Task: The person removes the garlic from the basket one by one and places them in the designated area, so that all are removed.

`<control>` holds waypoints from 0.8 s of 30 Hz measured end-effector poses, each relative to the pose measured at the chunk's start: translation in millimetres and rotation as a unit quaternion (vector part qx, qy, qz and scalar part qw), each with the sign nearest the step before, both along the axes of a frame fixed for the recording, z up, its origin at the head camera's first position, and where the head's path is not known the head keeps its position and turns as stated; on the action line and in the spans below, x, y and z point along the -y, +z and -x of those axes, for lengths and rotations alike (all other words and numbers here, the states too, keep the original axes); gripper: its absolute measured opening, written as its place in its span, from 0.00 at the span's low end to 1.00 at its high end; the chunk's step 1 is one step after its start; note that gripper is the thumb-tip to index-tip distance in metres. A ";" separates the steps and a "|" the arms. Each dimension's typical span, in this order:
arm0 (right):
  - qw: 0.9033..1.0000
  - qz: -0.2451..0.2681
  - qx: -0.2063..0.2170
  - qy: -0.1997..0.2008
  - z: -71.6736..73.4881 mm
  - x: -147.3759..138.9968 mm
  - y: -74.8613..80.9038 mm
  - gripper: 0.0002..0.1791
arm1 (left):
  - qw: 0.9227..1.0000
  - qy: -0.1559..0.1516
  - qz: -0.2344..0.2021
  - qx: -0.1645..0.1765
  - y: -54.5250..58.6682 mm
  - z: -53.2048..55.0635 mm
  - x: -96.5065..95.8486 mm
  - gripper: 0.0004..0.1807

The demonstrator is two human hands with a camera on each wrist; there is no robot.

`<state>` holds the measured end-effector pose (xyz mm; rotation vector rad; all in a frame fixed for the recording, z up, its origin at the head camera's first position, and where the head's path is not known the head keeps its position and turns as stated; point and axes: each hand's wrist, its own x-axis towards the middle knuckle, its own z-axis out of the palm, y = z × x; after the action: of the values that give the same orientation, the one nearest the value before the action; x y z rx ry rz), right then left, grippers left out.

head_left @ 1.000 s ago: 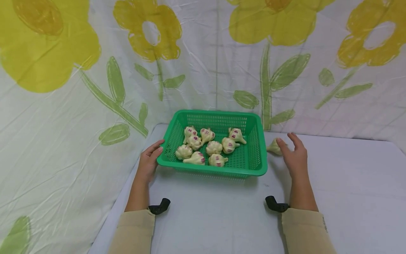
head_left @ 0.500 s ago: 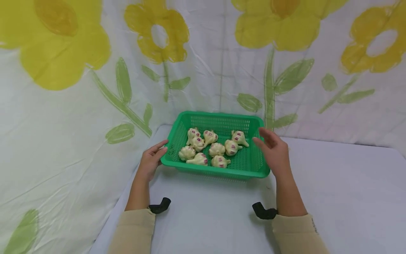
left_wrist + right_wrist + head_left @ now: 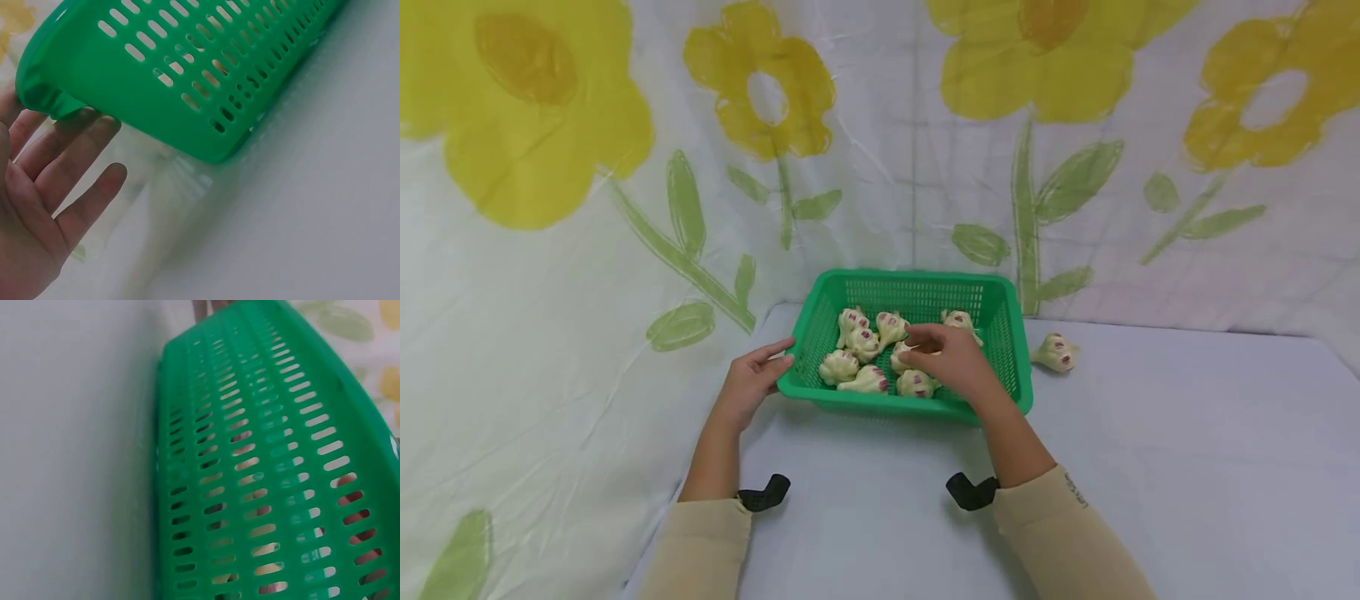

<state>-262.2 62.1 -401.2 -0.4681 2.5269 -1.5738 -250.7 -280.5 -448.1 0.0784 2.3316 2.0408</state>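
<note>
Holding green basket (image 3: 895,402): left hand (image 3: 749,383) clamped on left edge | right hand (image 3: 957,363) at garlic bulb (image 3: 897,357), inside near edge (cannot tell if pinching) | bulb likely light, firm; pinch belly

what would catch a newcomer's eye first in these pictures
Probably the bright green basket in the middle of the head view, with its purple-marked garlic bulbs, the left hand at its left rim and the right hand over the bulbs. Big yellow flowers on the cloth backdrop behind compete for attention. After that, a lone garlic bulb stands out on the white table, right of the basket.
</note>
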 end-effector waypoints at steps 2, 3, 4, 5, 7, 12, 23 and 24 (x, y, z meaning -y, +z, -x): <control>1.000 -0.024 0.008 -0.005 1.9 3.1 -3.5 0.28 | 1.000 -0.007 0.007 0.001 -0.7 0.1 0.7 0.30; 0.999 -0.037 0.011 -0.007 2.8 4.1 -4.7 0.28 | 1.000 -0.010 0.010 0.001 -1.2 0.3 1.2 0.30; 0.999 -0.048 0.016 -0.008 3.8 4.9 -5.9 0.27 | 1.000 -0.010 0.012 0.000 -1.8 0.7 1.6 0.30; 0.998 -0.061 0.021 -0.007 4.7 5.7 -7.0 0.27 | 1.000 -0.010 0.014 0.000 -2.2 1.1 2.2 0.30; 0.996 -0.084 0.031 0.000 6.8 6.9 -9.8 0.27 | 1.000 -0.012 0.017 0.001 -2.4 1.7 3.8 0.31; 0.992 -0.119 0.043 0.014 10.1 7.6 -13.6 0.28 | 1.000 -0.020 0.019 0.002 -2.2 4.4 4.5 0.31; 0.978 -0.187 0.065 0.070 12.3 8.9 -13.5 0.24 | 1.000 -0.023 0.009 0.000 -4.2 7.2 5.2 0.32; 0.976 -0.196 0.064 0.071 12.4 9.3 -14.0 0.24 | 1.000 -0.023 0.008 0.000 -3.9 7.1 4.9 0.32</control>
<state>-274.6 52.8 -415.2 -0.4643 2.5497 -0.9863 -257.8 -285.3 -452.1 0.1322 2.3243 1.9999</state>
